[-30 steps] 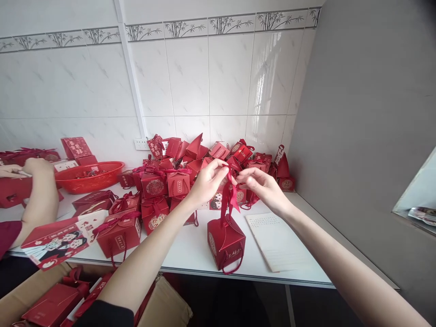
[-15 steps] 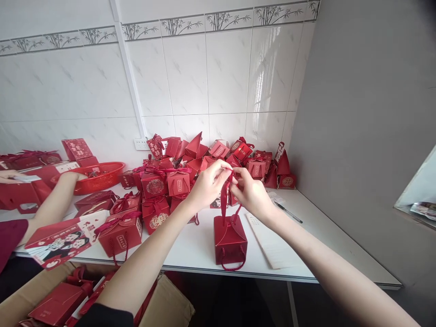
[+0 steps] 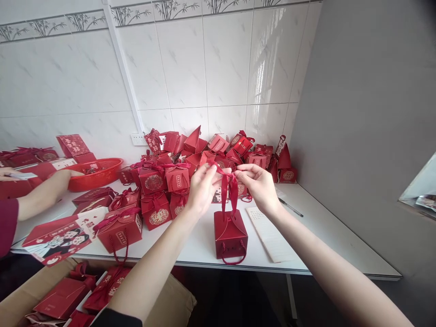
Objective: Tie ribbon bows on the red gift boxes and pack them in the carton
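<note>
A small red box [image 3: 231, 236] with a twisted cord handle stands upright near the table's front edge. From its top rises a red ribbon [image 3: 233, 193], crossed into a bow between my hands, its tails hanging down. My left hand [image 3: 204, 185] pinches the ribbon's left loop between thumb and fingers. On the other side, my right hand [image 3: 256, 182] pinches the right part of the ribbon. Both hands are above the box and do not touch it.
Many red gift boxes [image 3: 156, 181] are piled against the wall. A notebook [image 3: 270, 236] and a pen [image 3: 291, 207] lie right. At left, another person's hand [image 3: 68, 175] is by a red basket [image 3: 102, 175]. A cardboard carton [image 3: 173, 299] with boxes stands below.
My hands have moved apart sideways, and the ribbon between them now spreads into a bow shape. The view has tilted down slightly. The other person's arm has shifted left.
</note>
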The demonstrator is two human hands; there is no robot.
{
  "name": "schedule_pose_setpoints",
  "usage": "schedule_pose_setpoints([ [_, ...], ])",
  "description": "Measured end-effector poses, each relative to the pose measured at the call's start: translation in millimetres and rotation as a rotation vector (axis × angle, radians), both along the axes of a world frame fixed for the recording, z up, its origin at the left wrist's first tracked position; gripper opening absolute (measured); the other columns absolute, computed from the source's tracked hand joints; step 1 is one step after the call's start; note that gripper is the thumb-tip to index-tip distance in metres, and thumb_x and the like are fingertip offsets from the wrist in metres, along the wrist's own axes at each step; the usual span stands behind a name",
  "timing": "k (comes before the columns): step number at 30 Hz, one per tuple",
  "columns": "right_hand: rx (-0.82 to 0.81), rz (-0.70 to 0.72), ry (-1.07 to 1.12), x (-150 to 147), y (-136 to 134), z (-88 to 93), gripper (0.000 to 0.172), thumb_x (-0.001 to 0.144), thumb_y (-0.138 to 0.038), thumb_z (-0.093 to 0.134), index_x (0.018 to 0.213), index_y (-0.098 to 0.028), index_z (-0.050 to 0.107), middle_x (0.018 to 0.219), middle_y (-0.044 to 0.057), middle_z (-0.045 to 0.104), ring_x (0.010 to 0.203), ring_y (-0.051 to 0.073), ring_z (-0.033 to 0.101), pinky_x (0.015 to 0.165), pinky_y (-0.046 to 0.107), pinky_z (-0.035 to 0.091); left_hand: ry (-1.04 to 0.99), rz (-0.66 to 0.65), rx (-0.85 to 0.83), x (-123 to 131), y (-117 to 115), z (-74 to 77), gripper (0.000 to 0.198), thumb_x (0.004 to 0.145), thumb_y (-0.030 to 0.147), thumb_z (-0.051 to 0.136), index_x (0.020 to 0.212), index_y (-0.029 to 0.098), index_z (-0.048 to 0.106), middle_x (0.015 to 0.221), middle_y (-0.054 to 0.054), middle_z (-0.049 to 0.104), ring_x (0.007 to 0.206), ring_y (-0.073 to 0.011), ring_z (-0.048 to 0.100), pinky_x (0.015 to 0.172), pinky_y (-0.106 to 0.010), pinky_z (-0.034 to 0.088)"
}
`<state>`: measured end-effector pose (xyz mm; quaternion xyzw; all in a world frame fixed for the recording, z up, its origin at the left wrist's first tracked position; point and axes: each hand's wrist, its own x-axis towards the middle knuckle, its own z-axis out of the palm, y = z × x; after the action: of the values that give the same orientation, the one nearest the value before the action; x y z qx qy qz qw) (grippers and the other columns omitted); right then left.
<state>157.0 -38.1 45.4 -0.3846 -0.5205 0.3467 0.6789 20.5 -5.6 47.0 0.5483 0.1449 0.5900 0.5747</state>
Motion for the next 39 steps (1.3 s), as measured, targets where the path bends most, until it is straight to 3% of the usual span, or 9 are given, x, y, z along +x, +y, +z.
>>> schedule_pose_setpoints([
  [7,0.033,-0.242,0.006,24.2,-12.8,-33.6,0.03,0.069,-0.035,0.065,0.091,-0.02,0.052,0.061,-0.005,0.051,0.058,0.011,0.052,0.059,0.026,0.046,-0.199,0.209,-0.203,-16.1,-6.1,-35.7,0.017,0.075,0.031,0.062,0.078,0.018,0.052,0.088,-0.007,0.071,0.096,-0.0198,0.065,0.09,-0.04,0.047],
  [11,-0.062,-0.274,0.017,46.4,-23.7,-53.2,0.029,0.07,-0.032,0.064,0.094,-0.02,0.053,0.067,-0.004,0.054,0.066,0.012,0.055,0.071,0.03,0.047,-0.243,0.368,-0.331,-42.9,-4.2,-66.3,0.018,0.07,0.029,0.066,0.074,0.018,0.052,0.077,-0.004,0.07,0.084,-0.0187,0.067,0.088,-0.039,0.047],
  [16,-0.231,-0.304,-0.021,67.9,-35.4,-73.0,0.031,0.07,-0.028,0.06,0.097,-0.024,0.047,0.06,-0.007,0.049,0.06,0.012,0.053,0.069,0.031,0.046,-0.189,0.524,-0.511,-69.0,3.3,-100.2,0.018,0.067,0.026,0.064,0.068,0.018,0.048,0.069,0.0,0.066,0.063,-0.0132,0.065,0.082,-0.036,0.049],
  [22,-0.412,-0.435,-0.16,99.2,-46.4,-93.4,0.033,0.068,-0.031,0.058,0.098,-0.024,0.047,0.055,-0.005,0.049,0.058,0.016,0.054,0.056,0.03,0.042,-0.062,0.576,-0.578,-78.4,-3.3,-117.7,0.017,0.066,0.025,0.063,0.072,0.018,0.049,0.067,0.0,0.063,0.062,-0.0167,0.066,0.069,-0.031,0.052],
  [28,-0.521,-0.418,-0.312,113.9,-56.1,-106.4,0.033,0.068,-0.039,0.058,0.094,-0.022,0.049,0.053,-0.004,0.053,0.054,0.017,0.051,0.053,0.03,0.038,-0.082,0.638,-0.683,-89.9,-14.5,-137.6,0.012,0.069,0.02,0.06,0.072,0.017,0.049,0.07,-0.001,0.062,0.062,-0.0176,0.067,0.067,-0.031,0.054],
  [32,-0.578,-0.359,-0.519,118.0,-58.9,-111.3,0.037,0.069,-0.044,0.055,0.096,-0.021,0.049,0.048,-0.006,0.049,0.05,0.017,0.049,0.05,0.029,0.036,0.038,0.626,-0.649,-101.6,-15.0,-146.0,0.015,0.068,0.023,0.062,0.074,0.017,0.049,0.067,0.0,0.058,0.064,-0.0195,0.067,0.067,-0.032,0.053],
  [34,-0.611,-0.394,-0.674,115.9,-57.6,-111.3,0.04,0.067,-0.047,0.057,0.096,-0.02,0.051,0.048,-0.006,0.046,0.048,0.017,0.047,0.049,0.029,0.036,0.185,0.708,-0.573,-104.4,-14.6,-144.2,0.021,0.065,0.022,0.063,0.081,0.018,0.05,0.075,-0.002,0.059,0.077,-0.0235,0.067,0.074,-0.036,0.052],
  [37,-0.537,-0.482,-0.848,98.5,-50.8,-105.2,0.04,0.069,-0.053,0.056,0.092,-0.02,0.057,0.063,0.001,0.052,0.059,0.02,0.053,0.057,0.033,0.04,0.453,0.934,-0.24,-96.2,-16.3,-133.4,0.036,0.06,0.015,0.067,0.092,0.02,0.053,0.103,-0.009,0.06,0.112,-0.0276,0.053,0.097,-0.04,0.039],
  [39,-0.405,-0.383,-0.86,79.0,-42.9,-98.1,0.04,0.075,-0.056,0.05,0.088,-0.02,0.06,0.081,0.007,0.056,0.074,0.022,0.055,0.068,0.035,0.042,0.625,0.855,-0.028,-82.4,-18.8,-123.9,0.031,0.062,0.018,0.066,0.092,0.02,0.058,0.112,-0.009,0.058,0.119,-0.0269,0.046,0.104,-0.038,0.03],
])
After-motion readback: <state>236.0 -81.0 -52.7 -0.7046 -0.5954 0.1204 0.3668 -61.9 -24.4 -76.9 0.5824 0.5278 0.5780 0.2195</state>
